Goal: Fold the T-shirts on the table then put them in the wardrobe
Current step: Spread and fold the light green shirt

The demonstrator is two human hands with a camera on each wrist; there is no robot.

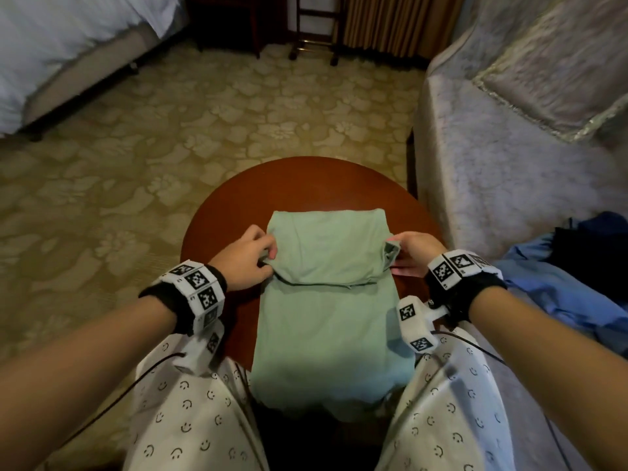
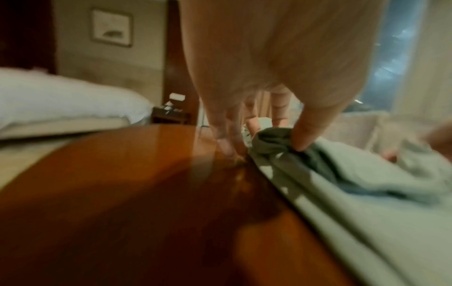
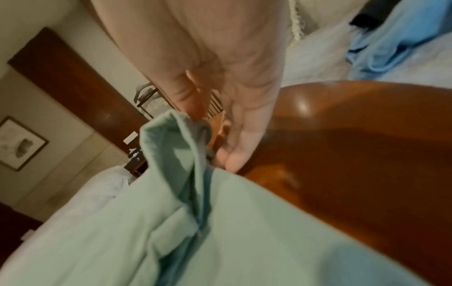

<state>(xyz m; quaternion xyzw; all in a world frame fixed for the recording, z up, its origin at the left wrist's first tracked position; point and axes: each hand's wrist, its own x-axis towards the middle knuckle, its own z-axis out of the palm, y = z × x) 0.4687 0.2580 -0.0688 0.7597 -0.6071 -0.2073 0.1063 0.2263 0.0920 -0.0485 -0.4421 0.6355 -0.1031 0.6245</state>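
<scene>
On table (image 1: 217, 212) | green shirt (image 1: 323, 321) half-folded | L hand (image 1: 246, 260) pinched its left edge | R hand (image 1: 413, 253) pinched right edge

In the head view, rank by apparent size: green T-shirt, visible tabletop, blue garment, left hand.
1. green T-shirt
2. tabletop
3. blue garment, cropped by the frame, so unsure against the tabletop
4. left hand

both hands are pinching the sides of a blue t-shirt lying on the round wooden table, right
Not quite: the T-shirt is pale green, not blue, as the head view shows. The left hand and right hand do pinch its sides on the round wooden table.
</scene>
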